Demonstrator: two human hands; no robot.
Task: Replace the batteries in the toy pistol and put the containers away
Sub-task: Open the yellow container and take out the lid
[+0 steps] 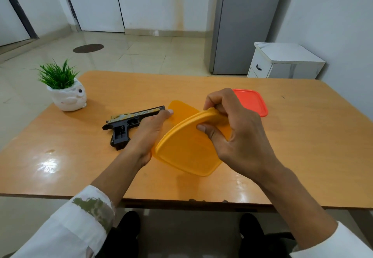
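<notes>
Tiled floor surrounds an orange-brown wooden table (282,136), where a square yellow plastic container (181,109) sits mid-table. Reaching in over it, the right hand (238,128) pinches the far edge of the container's yellow plastic lid (185,152) between curled fingers and thumb, bending it upward. The left hand (149,132) lies flat-fingered against the container's left side. Just left of the container lies a black-and-gold toy pistol (129,120); behind it, a red-lidded plastic box (254,102).
</notes>
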